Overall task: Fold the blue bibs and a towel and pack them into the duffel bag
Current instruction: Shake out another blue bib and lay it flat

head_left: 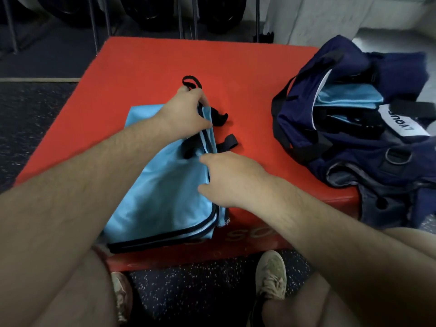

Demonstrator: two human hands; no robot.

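folded bibs (162,185) lie on the box (153,62), duffel bag (349,119) to their right.

left hand (188,109) – fingers curled, pinching | right hand (226,178) – fingers bent down, pressing | forearms extended

Folded light-blue bibs (162,185) stacked flat, black-trimmed; open navy duffel bag (349,119) to the right, blue fabric inside.

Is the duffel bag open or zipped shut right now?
Open. The duffel bag gapes at its top beside the red box, with light blue fabric visible inside.
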